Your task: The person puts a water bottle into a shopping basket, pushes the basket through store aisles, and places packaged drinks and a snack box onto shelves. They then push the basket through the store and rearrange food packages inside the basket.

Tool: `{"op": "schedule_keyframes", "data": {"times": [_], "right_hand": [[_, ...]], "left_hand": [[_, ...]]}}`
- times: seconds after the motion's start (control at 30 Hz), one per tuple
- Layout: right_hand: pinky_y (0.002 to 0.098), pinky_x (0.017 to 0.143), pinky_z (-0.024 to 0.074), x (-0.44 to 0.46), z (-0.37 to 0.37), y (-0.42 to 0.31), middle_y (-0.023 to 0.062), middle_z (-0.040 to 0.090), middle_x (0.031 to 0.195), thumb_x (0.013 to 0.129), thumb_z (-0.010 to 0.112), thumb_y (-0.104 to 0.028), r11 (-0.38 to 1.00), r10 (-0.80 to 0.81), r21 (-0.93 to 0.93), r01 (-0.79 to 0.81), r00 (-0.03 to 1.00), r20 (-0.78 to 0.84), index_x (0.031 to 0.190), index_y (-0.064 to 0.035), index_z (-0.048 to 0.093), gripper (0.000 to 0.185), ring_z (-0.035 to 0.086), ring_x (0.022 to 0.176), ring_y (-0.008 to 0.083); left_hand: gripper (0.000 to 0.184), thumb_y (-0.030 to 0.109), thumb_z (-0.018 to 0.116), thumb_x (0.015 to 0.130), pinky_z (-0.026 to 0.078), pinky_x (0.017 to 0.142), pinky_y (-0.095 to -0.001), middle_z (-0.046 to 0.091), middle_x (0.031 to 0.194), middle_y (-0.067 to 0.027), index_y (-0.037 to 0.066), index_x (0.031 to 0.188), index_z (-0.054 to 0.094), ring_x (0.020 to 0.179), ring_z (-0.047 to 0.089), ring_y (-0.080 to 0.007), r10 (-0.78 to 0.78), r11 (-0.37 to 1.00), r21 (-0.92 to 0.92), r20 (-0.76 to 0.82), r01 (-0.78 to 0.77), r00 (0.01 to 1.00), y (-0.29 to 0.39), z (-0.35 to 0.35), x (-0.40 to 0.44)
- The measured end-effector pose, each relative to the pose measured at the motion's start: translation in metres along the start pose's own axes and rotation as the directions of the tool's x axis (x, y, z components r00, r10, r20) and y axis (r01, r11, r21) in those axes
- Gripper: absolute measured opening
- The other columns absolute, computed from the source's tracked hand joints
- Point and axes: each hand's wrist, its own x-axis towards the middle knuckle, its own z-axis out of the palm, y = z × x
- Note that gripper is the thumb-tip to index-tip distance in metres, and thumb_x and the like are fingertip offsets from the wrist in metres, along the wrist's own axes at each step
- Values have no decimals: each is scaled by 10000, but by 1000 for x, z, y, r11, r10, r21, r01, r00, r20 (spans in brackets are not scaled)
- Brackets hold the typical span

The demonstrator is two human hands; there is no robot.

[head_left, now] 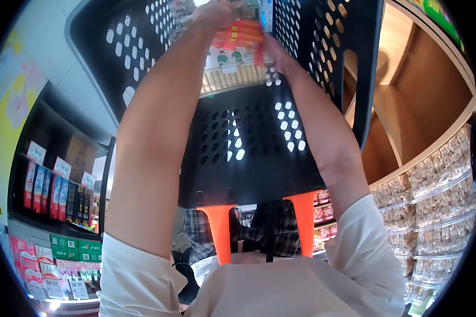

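Both my arms reach down into a black plastic shopping basket (206, 182) with hole-patterned walls and orange supports. Curled at the upper left edge of a glossy red-orange packet (242, 33) with yellow lettering is my left hand (214, 14), which seems to grip it. My right hand (276, 54) is at the packet's right side, its fingers mostly hidden and blurred. Beneath the packet, a clear-windowed package (232, 79) with cartoon figures shows a row of pale pieces. More packages lie beyond my left hand, partly covered.
At left, a dark shelf (58, 219) carries boxed goods and price tags, with pink boxes (29, 259) below. Curved wooden shelving (428, 100) stands at right, above clear-wrapped goods (441, 195). A person in plaid clothing (201, 232) is partly visible behind the basket's orange supports.
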Motion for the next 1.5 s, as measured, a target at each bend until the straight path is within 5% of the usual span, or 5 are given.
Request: {"op": "schedule_keyframes", "data": {"times": [0.4,0.9,1.2,1.27,1.5], "right_hand": [[326,905,502,25,11,-49,176,554,1285,882,598,-49,968,-185,109,224,939,-289,1450,-91,382,609,579,1103,243],[381,918,498,124,10,-73,177,673,1131,772,693,-511,662,-570,-735,149,737,-363,1244,-76,616,645,646,1052,295],[351,895,513,104,15,-77,172,632,1167,646,821,-530,697,-469,-708,114,819,-330,1275,-41,510,855,638,1050,269],[348,896,511,106,12,-79,171,629,1175,650,821,-520,676,-466,-730,102,826,-317,1277,-40,505,850,637,1051,272],[344,920,498,126,3,-73,169,620,1200,649,832,-469,749,-383,-659,69,857,-346,1283,-17,503,845,626,1075,254]], "left_hand": [[1132,638,754,629,430,1039,-397,385,1420,-233,-46,1394,275,1320,421,-324,-476,837,-368,-124,405,871,-20,9,17],[1166,640,821,541,496,959,-364,569,1267,-207,-47,1353,342,1159,591,-293,-579,693,-524,6,495,816,-23,-4,8],[669,381,778,685,483,973,-337,635,1199,-197,-51,1166,603,1125,622,-290,-567,650,-648,-65,397,821,-53,17,38],[713,357,745,709,448,1014,-372,576,1272,-224,-66,1241,529,1180,578,-323,-745,644,-587,-335,491,577,-29,26,46],[957,309,672,740,321,1098,-481,302,1435,-317,-111,1423,149,1345,325,-425,-660,612,-697,-189,375,727,-54,19,49]]}}
